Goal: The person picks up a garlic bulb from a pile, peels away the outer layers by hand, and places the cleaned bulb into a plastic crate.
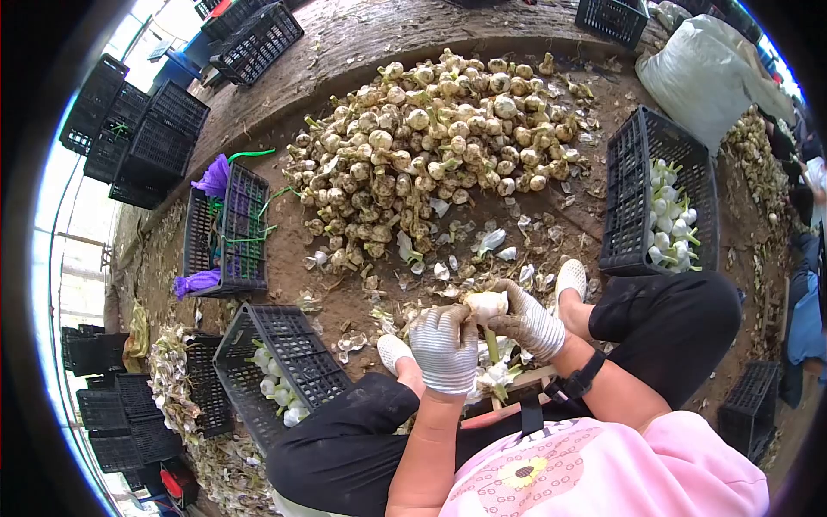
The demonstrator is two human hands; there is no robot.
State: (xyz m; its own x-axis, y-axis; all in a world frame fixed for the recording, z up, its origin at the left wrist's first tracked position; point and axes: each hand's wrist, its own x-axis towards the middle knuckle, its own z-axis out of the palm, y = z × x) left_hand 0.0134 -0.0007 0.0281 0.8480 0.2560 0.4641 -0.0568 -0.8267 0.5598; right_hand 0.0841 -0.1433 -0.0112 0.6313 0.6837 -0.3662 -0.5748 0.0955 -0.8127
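Observation:
Between my two gloved hands is a garlic bulb [487,304], partly white, with its green stem pointing down towards my lap. My left hand [444,346] pinches the bulb's left side, where brownish skin shows. Around its right side close the fingers of my right hand [531,325], the glove's fingertips stained brown. Below the hands lie peeled skins and stem pieces [497,377]. Beyond my feet rises a large heap of unpeeled garlic [431,142], dirty and brownish.
Black crates holding white garlic bulbs stand at my right [613,207] and by my left knee [297,345]. Another crate [247,226] with purple bags and green cord is further left. A white sack [698,82] lies at the upper right. Loose skins litter the ground.

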